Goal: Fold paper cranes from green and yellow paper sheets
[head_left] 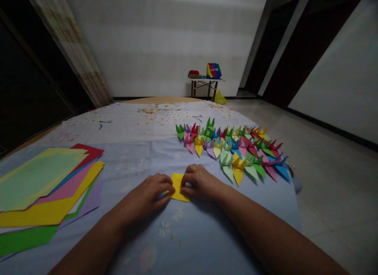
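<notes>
Yellow origami paper (pixel 178 187), folded small and flat, lies on a pale blue floral cloth (pixel 183 239) between a person's two hands. Well to the left of the yellow piece lies a fanned stack of unfolded coloured sheets (pixel 44 184) in green, yellow, pink, purple and red. Beyond the piece and to its right, dozens of finished paper cranes (pixel 236 149) stand packed in rows. Judged from that, much of the folding is done and plenty of sheets are left. The yellow piece itself looks only a few folds in, with no crane shape yet. The left hand (pixel 147 196), fingers curled, presses its fingertips on the piece's left edge. The right hand (pixel 199 182), fingers bent close together, nips the right edge between thumb and fingertips. Whether that edge is lifted off the cloth cannot be told.
</notes>
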`<state>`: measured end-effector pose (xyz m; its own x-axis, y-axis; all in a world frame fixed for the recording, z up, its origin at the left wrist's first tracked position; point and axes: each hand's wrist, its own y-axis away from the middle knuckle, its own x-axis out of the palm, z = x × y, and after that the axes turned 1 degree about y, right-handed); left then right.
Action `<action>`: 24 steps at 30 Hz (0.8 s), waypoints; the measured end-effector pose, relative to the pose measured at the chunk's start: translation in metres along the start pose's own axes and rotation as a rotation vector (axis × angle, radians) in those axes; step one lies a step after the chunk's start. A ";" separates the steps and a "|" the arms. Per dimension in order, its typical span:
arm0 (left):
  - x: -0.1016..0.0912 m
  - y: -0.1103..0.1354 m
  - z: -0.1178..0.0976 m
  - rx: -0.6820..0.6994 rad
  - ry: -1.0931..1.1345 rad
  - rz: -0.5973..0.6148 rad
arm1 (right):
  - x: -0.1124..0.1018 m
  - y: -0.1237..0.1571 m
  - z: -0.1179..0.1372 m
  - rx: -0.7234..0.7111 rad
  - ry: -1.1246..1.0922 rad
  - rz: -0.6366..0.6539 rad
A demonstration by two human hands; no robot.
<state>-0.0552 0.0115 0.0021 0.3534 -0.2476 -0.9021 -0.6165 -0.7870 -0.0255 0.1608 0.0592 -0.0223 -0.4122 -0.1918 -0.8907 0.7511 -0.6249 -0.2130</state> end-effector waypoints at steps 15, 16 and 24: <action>0.025 -0.017 0.010 -0.040 0.128 -0.241 | -0.008 0.004 -0.006 -0.044 -0.190 0.085; 0.026 -0.019 0.010 -0.049 0.124 -0.250 | -0.008 0.005 -0.006 -0.044 -0.196 0.090; 0.028 -0.022 -0.001 -0.090 0.020 -0.260 | -0.008 0.003 -0.004 0.015 -0.175 0.093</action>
<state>-0.0314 0.0212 -0.0219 0.5057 -0.0407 -0.8617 -0.4385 -0.8723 -0.2162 0.1685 0.0613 -0.0177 -0.4257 -0.3776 -0.8223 0.7828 -0.6096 -0.1254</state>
